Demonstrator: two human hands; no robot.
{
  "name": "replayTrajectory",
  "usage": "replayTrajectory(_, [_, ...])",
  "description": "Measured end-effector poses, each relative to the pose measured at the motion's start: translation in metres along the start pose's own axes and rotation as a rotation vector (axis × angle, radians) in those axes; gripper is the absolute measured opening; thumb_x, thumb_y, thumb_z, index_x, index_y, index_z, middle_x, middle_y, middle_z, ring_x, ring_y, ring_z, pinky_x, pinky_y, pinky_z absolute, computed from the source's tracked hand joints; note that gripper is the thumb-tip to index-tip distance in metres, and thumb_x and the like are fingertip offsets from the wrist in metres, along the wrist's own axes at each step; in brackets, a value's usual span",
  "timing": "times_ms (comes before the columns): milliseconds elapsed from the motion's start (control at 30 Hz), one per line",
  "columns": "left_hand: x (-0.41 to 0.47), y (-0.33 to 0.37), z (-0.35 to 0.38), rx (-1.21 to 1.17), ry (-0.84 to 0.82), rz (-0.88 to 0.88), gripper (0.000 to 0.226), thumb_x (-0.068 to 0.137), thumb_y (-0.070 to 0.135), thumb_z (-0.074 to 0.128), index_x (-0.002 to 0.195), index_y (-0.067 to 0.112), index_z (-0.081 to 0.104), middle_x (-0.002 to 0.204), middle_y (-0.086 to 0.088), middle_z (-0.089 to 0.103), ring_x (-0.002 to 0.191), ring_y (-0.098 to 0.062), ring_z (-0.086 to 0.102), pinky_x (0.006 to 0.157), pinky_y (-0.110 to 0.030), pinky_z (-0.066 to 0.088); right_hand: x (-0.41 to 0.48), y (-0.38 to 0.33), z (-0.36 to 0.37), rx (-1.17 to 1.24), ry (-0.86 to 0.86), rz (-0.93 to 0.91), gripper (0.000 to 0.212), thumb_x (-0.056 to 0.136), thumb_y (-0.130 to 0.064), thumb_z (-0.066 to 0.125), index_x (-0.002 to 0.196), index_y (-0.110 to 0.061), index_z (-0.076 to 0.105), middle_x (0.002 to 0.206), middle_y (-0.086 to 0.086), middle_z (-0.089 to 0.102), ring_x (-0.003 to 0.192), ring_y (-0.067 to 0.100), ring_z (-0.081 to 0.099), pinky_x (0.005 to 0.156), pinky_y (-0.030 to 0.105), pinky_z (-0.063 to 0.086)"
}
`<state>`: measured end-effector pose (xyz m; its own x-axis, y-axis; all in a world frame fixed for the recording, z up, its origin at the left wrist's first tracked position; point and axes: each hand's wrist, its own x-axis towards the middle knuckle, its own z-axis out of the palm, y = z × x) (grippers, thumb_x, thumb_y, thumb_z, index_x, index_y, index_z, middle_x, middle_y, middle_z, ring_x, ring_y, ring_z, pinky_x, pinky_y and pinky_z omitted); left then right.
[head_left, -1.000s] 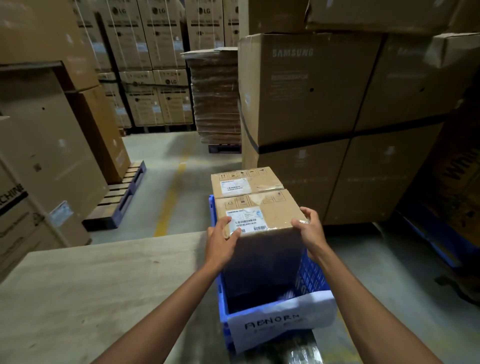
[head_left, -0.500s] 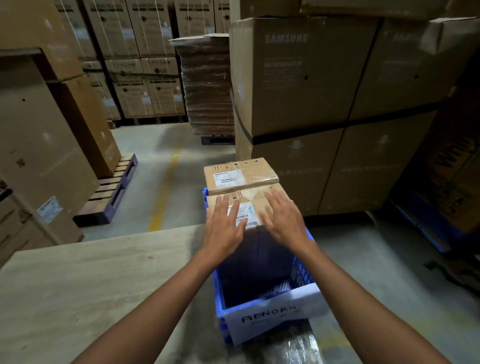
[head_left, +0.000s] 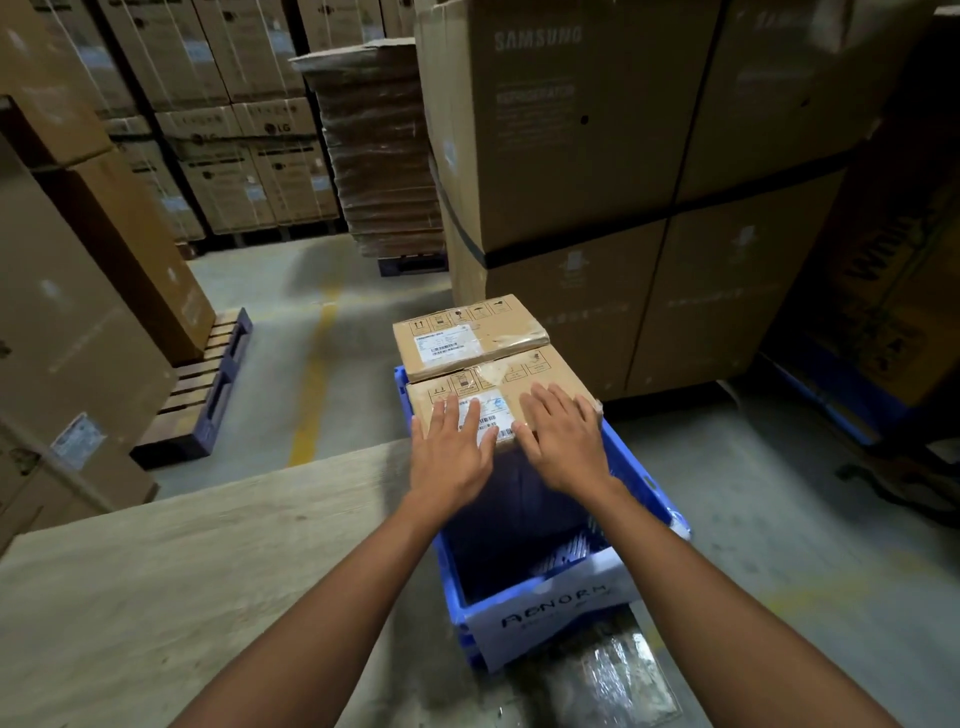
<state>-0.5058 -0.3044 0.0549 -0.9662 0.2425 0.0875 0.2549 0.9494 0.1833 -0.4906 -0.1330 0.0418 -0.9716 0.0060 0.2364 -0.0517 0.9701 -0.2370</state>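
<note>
Two small brown cardboard boxes with white barcode labels stand side by side in a blue plastic crate (head_left: 639, 467). The near box (head_left: 493, 387) sits upright in the crate's far half, the far box (head_left: 467, 332) just behind it, a little higher. My left hand (head_left: 454, 449) lies flat on the near box's top, fingers straight over the label. My right hand (head_left: 563, 441) presses flat on the same top, to the right. The crate's near half is dark. A white paper sign (head_left: 550, 616) handwritten "ABNORM" covers its front wall.
A pale wooden table top (head_left: 156, 597) lies at lower left, beside the crate. Large strapped Samsung cartons (head_left: 597, 156) rise right behind the crate. More cartons stand at left on a blue pallet (head_left: 208, 384). A stack of flattened cardboard (head_left: 379, 150) stands beyond a concrete aisle with a yellow line (head_left: 311, 384).
Both hands let go of the near box's sides and moved onto its top, fingers flat. The box has sunk lower into the crate.
</note>
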Motion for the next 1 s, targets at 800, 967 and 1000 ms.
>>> replayTrajectory(800, [-0.118, 0.059, 0.002, -0.241, 0.001, 0.903, 0.079, 0.092, 0.061, 0.007, 0.157, 0.019, 0.023, 0.166, -0.009, 0.013, 0.154, -0.025, 0.007, 0.119, -0.054, 0.014, -0.252, -0.058, -0.060, 0.162, 0.225, 0.732, 0.067, 0.102, -0.049, 0.043, 0.158, -0.018, 0.023, 0.165, 0.010, 0.021, 0.150, 0.026, 0.022, 0.119, 0.042, 0.025])
replayTrajectory(967, [-0.193, 0.120, 0.033, -0.356, -0.165, 1.071, 0.068, 0.101, 0.057, 0.027, 0.155, 0.016, 0.029, 0.164, -0.014, 0.018, 0.152, -0.028, 0.014, 0.120, -0.051, 0.019, -0.376, -0.044, -0.054, 0.115, 0.284, 1.028, 0.065, 0.102, -0.048, 0.044, 0.155, -0.013, 0.030, 0.160, 0.013, 0.030, 0.147, 0.030, 0.027, 0.117, 0.040, 0.026])
replayTrajectory(1000, [-0.209, 0.132, 0.040, -0.373, -0.208, 1.106, 0.064, 0.103, 0.053, 0.031, 0.155, 0.016, 0.029, 0.164, -0.013, 0.018, 0.152, -0.027, 0.014, 0.120, -0.049, 0.019, -0.402, -0.042, -0.054, 0.119, 0.304, 1.099, 0.064, 0.102, -0.048, 0.044, 0.155, -0.013, 0.031, 0.160, 0.013, 0.032, 0.147, 0.030, 0.029, 0.117, 0.041, 0.027])
